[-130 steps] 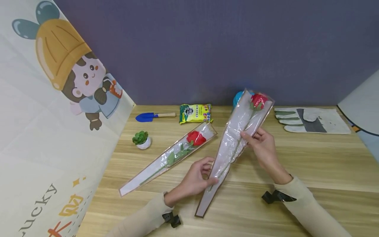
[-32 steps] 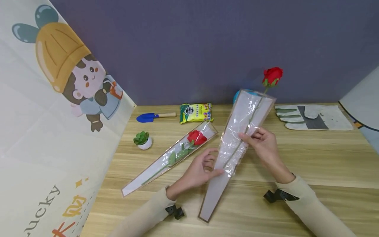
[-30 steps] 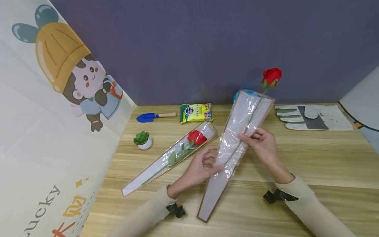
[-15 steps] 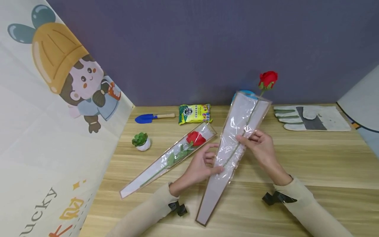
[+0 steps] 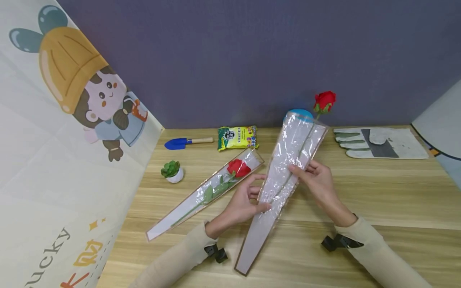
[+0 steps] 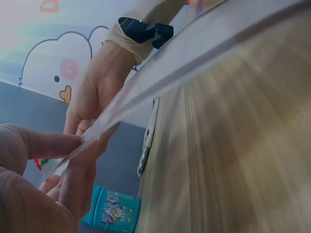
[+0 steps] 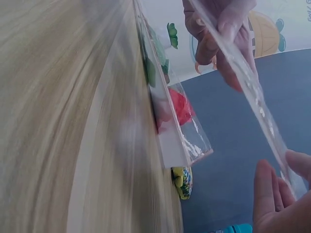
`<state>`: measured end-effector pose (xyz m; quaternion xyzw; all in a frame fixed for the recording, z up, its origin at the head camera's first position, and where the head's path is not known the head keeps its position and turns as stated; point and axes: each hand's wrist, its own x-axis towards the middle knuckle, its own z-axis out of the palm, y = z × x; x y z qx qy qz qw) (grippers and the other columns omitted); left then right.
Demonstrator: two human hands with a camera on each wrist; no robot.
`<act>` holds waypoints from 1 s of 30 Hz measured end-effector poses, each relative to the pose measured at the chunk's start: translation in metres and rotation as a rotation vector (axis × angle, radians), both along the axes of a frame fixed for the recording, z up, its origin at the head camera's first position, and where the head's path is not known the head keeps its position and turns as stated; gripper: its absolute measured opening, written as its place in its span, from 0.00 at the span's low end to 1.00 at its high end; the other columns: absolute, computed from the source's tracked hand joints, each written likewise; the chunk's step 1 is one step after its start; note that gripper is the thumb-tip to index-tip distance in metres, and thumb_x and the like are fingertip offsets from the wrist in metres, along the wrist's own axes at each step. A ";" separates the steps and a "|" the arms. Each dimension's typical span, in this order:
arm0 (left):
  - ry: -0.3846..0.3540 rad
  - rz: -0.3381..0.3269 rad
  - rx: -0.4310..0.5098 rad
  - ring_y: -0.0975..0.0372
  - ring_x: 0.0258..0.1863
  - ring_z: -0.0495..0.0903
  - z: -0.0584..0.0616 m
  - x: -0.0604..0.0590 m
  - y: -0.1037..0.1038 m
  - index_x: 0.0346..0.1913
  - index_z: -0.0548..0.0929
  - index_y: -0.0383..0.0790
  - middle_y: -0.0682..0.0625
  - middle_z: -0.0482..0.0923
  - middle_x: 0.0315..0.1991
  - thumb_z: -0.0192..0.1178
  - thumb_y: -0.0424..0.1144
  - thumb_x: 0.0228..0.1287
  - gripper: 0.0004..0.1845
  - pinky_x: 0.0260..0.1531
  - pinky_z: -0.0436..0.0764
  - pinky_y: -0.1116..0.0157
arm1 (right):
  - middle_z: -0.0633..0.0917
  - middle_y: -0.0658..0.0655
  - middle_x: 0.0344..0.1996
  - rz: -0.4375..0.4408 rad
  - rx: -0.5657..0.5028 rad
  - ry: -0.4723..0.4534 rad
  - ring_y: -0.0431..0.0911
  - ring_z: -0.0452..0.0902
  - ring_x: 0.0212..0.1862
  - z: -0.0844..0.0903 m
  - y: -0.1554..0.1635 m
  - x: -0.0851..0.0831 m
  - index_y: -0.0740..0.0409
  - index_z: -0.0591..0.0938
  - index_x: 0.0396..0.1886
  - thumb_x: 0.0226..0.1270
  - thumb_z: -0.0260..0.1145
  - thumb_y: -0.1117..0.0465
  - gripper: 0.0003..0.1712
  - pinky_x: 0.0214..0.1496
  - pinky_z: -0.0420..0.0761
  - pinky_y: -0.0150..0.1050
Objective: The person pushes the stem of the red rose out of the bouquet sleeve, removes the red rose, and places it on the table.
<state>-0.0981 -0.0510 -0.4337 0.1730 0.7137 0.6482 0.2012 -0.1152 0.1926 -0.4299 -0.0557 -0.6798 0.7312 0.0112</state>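
Over the wooden bench (image 5: 378, 200), both your hands are pinching the sleeve (image 5: 284, 176); the rose (image 5: 324, 101) is poking out, stem mostly inside.

long cone-shaped clear plastic flower sleeve (image 5: 284, 176): glossy, crinkled film, matt paper backing | pale wood-grain surface (image 5: 378, 192): smooth, matt | grey-white cloth work gloves (image 5: 379, 143): rough | yellow-green plastic packet (image 5: 237, 138): shiny

Staged craft table (image 5: 378, 200): backdrops, trowel (image 5: 187, 141), gloves (image 5: 379, 144).
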 end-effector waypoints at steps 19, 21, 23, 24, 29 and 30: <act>0.020 0.002 -0.023 0.64 0.36 0.87 -0.003 0.007 -0.012 0.73 0.69 0.40 0.31 0.87 0.54 0.69 0.18 0.53 0.43 0.37 0.90 0.66 | 0.93 0.51 0.37 -0.005 -0.214 0.158 0.41 0.92 0.37 0.018 0.050 -0.016 0.66 0.79 0.52 0.66 0.71 0.73 0.17 0.41 0.92 0.37; 0.026 -0.004 -0.028 0.65 0.36 0.86 -0.003 0.008 -0.014 0.73 0.69 0.39 0.32 0.87 0.54 0.69 0.18 0.53 0.43 0.39 0.89 0.67 | 0.93 0.51 0.37 -0.007 -0.202 0.161 0.41 0.92 0.37 0.021 0.055 -0.018 0.66 0.79 0.53 0.66 0.71 0.73 0.17 0.41 0.92 0.37; 0.033 -0.011 -0.028 0.65 0.36 0.86 -0.004 0.008 -0.016 0.73 0.69 0.39 0.31 0.87 0.54 0.69 0.18 0.53 0.42 0.41 0.89 0.67 | 0.92 0.51 0.37 -0.018 -0.198 0.172 0.41 0.92 0.36 0.024 0.059 -0.022 0.66 0.80 0.53 0.66 0.72 0.73 0.17 0.40 0.92 0.37; 0.035 -0.016 -0.031 0.65 0.37 0.86 -0.004 0.008 -0.017 0.73 0.69 0.39 0.31 0.87 0.54 0.69 0.18 0.53 0.42 0.41 0.89 0.67 | 0.92 0.51 0.37 -0.031 -0.198 0.180 0.41 0.92 0.36 0.026 0.061 -0.024 0.66 0.81 0.52 0.65 0.72 0.74 0.17 0.40 0.92 0.37; 0.020 -0.058 -0.048 0.65 0.39 0.86 -0.003 0.011 -0.019 0.73 0.68 0.40 0.32 0.86 0.55 0.69 0.19 0.53 0.43 0.43 0.89 0.67 | 0.90 0.49 0.40 -0.096 -0.150 0.208 0.39 0.91 0.36 0.034 0.066 -0.033 0.64 0.83 0.51 0.65 0.73 0.72 0.15 0.42 0.91 0.33; 0.018 -0.068 -0.054 0.65 0.39 0.86 -0.003 0.012 -0.020 0.74 0.68 0.40 0.32 0.86 0.55 0.70 0.19 0.53 0.43 0.43 0.89 0.68 | 0.90 0.48 0.41 -0.105 -0.122 0.203 0.37 0.90 0.37 0.036 0.067 -0.034 0.62 0.84 0.50 0.66 0.73 0.70 0.14 0.42 0.91 0.32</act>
